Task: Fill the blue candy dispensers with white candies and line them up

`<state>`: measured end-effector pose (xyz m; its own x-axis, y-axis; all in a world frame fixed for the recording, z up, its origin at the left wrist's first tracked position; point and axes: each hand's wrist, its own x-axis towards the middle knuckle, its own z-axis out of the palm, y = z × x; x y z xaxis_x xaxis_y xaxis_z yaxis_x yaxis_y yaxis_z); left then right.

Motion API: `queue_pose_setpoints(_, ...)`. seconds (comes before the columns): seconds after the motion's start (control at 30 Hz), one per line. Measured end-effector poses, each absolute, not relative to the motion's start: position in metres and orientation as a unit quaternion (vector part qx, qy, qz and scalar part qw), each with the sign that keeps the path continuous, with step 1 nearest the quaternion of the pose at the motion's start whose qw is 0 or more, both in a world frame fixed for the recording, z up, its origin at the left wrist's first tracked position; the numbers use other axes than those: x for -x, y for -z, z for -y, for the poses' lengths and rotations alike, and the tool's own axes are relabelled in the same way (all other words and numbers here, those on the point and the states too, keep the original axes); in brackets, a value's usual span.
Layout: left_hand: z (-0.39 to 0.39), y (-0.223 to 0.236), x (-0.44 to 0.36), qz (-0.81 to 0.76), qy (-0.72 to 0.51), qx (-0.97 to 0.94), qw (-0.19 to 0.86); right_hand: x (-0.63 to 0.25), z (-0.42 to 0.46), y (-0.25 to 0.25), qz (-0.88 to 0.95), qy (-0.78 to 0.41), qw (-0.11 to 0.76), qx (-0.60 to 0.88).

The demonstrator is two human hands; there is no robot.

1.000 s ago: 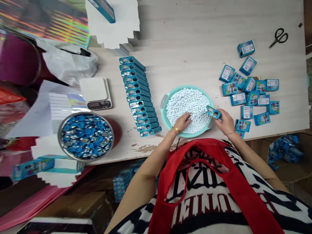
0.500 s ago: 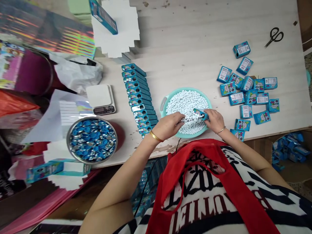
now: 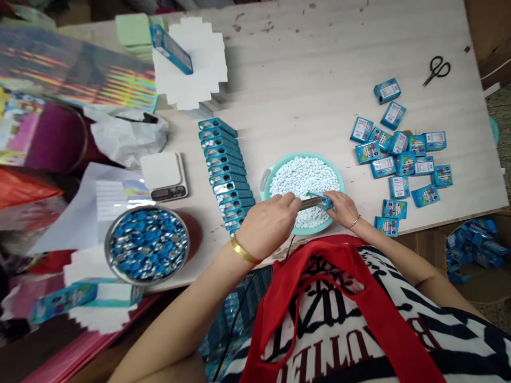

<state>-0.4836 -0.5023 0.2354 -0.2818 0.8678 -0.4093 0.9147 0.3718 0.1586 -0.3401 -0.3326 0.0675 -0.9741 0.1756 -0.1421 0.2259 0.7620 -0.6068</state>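
Between pinching fingers, a metal tool is being held by the left hand, a blue box by the right hand, over white pellets

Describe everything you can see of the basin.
The basin is round, pale turquoise and plastic-looking, with a greyish slotted handle on its left side. It sits upright on the table, close to the front edge, filled with small white pellets. Over it, the left hand grips a thin metal tool and the right hand holds a small blue box. Whether either hand touches the rim is unclear.
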Motion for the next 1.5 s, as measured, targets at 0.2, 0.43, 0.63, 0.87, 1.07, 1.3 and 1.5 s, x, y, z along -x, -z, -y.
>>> queue_pose_setpoints(0.2, 0.503, -0.161, 0.504, -0.765, -0.137, -0.583, 0.238, 0.342, 0.336, -0.063, -0.912, 0.396, 0.011, -0.109)
queue_pose_setpoints(0.43, 0.481, -0.14, 0.545, -0.766, -0.131, -0.581, 0.241, 0.374, 0.283, -0.056, -0.875, 0.472, -0.047, -0.099)
queue_pose_setpoints(0.63, 0.472, -0.125, 0.687, -0.875, -0.135, -0.447, 0.127, 0.446, 0.122, -0.014, -0.929, 0.233, -0.064, -0.28)
queue_pose_setpoints(0.87, 0.487, -0.056, 0.825, -0.926, -0.001, -0.353, 0.131, 0.493, 0.058, 0.039, -0.936, 0.08, 0.172, -0.296)
queue_pose_setpoints(1.07, 0.514, -0.013, 0.86, -0.924, 0.031, -0.345, 0.162, 0.495, 0.081, 0.056, -0.944, 0.151, 0.087, -0.279)
queue_pose_setpoints(1.3, 0.508, -0.039, 0.779, -0.935, -0.131, -0.311, 0.115, 0.466, 0.145, -0.003, -0.787, 0.522, -0.093, -0.316)
queue_pose_setpoints(1.5, 0.516, -0.05, 0.62, -0.866, -0.28, -0.332, 0.249, 0.415, 0.219, -0.078, -0.369, 0.874, -0.097, -0.3)
